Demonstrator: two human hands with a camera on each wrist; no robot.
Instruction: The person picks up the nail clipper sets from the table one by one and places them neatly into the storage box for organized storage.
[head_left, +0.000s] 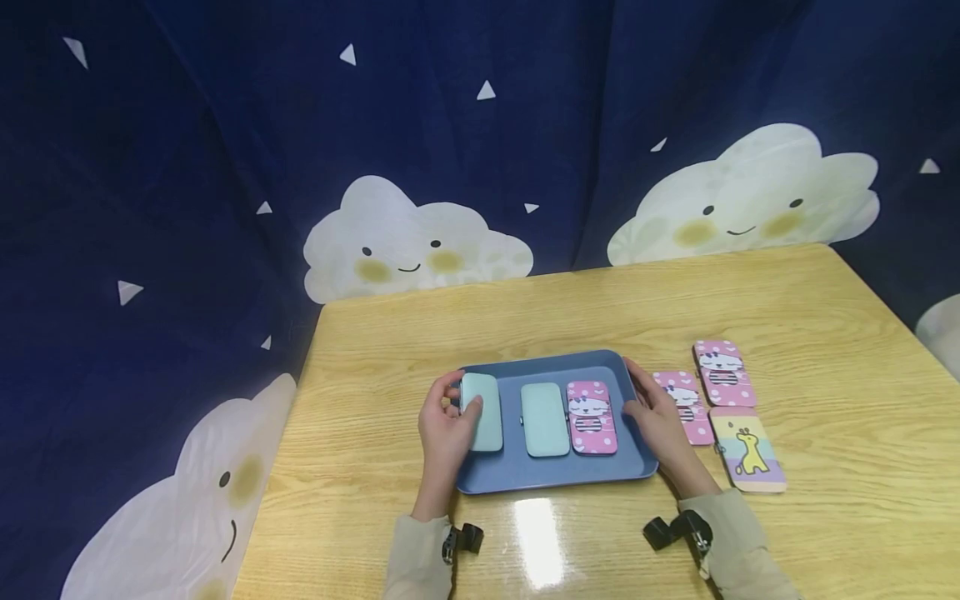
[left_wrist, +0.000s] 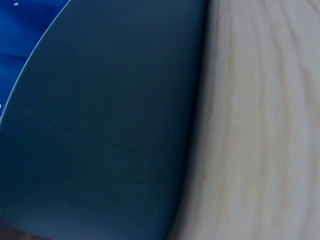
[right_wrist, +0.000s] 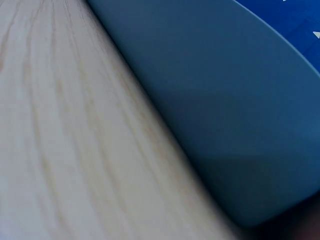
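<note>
In the head view, my left hand (head_left: 446, 425) pinches a mint-green clasp case (head_left: 487, 408) at the left end of a blue tray (head_left: 517, 479), thumb across its face and fingers at its left edge. The right hand (head_left: 660, 417) grips the tray's right rim, with the thumb over the inside. A second mint-green case (head_left: 545, 429) lies flat mid-tray, and right beside it is a pink cat-print case (head_left: 591, 437). Both wrist views are filled by the tray's outer wall (left_wrist: 110, 110) and the wood tabletop (right_wrist: 60, 140).
To the right of the tray lie two more pink cat-print cases, the nearer one (head_left: 693, 417) partly behind my right hand and the farther one (head_left: 735, 392) beyond it. A giraffe-print case (head_left: 753, 462) sits in front of them. A dark blue cloud-print curtain (head_left: 570, 150) hangs behind the table.
</note>
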